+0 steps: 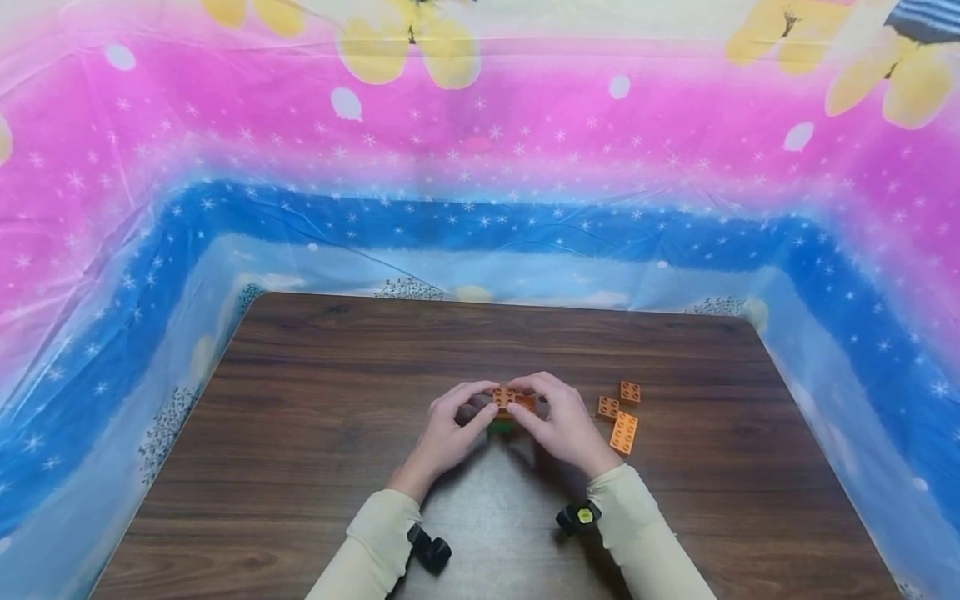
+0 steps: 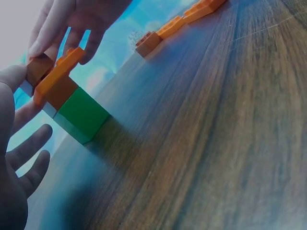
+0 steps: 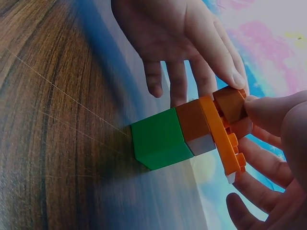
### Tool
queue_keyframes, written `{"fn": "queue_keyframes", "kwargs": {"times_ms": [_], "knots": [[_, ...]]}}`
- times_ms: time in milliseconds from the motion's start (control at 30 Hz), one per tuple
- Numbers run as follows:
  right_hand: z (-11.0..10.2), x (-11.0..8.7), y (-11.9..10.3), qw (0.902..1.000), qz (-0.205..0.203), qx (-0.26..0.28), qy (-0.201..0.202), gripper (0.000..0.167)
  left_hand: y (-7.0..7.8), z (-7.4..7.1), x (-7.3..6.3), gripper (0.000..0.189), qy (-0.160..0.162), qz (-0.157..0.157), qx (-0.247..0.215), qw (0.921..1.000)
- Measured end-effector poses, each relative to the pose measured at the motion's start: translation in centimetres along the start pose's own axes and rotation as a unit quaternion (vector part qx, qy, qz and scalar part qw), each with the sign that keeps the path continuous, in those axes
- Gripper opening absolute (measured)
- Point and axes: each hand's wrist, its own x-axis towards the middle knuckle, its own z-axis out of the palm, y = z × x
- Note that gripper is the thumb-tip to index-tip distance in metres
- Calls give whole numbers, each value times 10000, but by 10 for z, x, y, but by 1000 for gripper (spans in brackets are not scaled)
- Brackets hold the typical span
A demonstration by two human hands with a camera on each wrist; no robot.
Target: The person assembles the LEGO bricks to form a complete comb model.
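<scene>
A small stack of toy building bricks stands on the table in front of me. At its bottom is a green brick [image 3: 160, 139], with a darker orange brick [image 3: 194, 125] above it. A thin bright orange plate [image 3: 221, 139] lies across that and juts out to one side. On top sits a small orange brick [image 1: 503, 398] with studs. My left hand [image 1: 447, 427] pinches this top brick between thumb and fingers. From the other side, my right hand [image 1: 564, 423] pinches it too, its thumb at the near face.
Right of the stack lie loose orange pieces: a small brick [image 1: 630, 392], another small brick [image 1: 608, 407] and a longer piece [image 1: 623, 433]. The dark wooden table [image 1: 315, 467] is bordered by a colourful hanging cloth [image 1: 480, 225].
</scene>
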Motion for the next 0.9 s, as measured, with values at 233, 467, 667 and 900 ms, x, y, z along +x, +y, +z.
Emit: {"fn": "queue_keyframes", "kwargs": {"times_ms": [233, 467, 667, 900], "knots": [[1, 0, 2, 10000, 29, 27, 31, 28, -17, 1, 1, 30, -38, 107, -90, 9999], [-1, 3, 0, 10000, -11, 41, -6, 27, -19, 0, 4, 29, -112, 122, 60, 9998], [1, 3, 2, 9999, 109, 54, -40, 27, -19, 1, 2, 29, -138, 38, 26, 9999], [2, -1, 4, 9999, 82, -85, -26, 29, -22, 3, -2, 30, -68, -120, 52, 9999]]}}
